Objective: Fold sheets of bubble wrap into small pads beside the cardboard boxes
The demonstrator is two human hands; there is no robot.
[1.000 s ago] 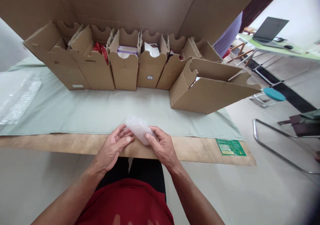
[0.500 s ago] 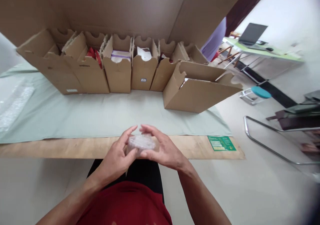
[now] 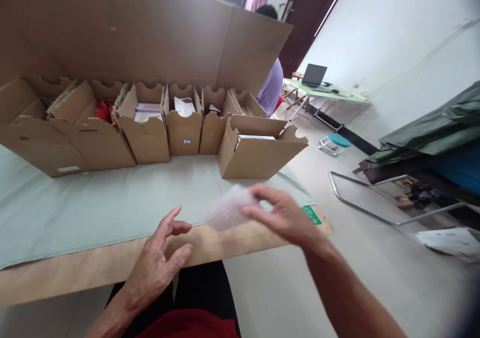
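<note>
My right hand (image 3: 284, 213) grips a small bundle wrapped in bubble wrap (image 3: 228, 210), blurred by motion, and holds it above the table's front edge. My left hand (image 3: 161, 258) hovers just left of it with fingers loosely curled apart and nothing in them. Both hands are over the wooden table edge (image 3: 93, 263), in front of the pale green cloth (image 3: 93, 203).
A row of open cardboard boxes (image 3: 148, 133) stands at the back of the cloth, one skewed box (image 3: 258, 150) nearest on the right. A tall cardboard sheet (image 3: 150, 33) rises behind. People (image 3: 270, 78), a laptop table (image 3: 322, 90), a stool (image 3: 337, 142) and a metal frame (image 3: 375, 203) are on the right.
My left hand has let go of the wrapped bundle. My right hand has carried it up and to the right. The view has swung to the right.
</note>
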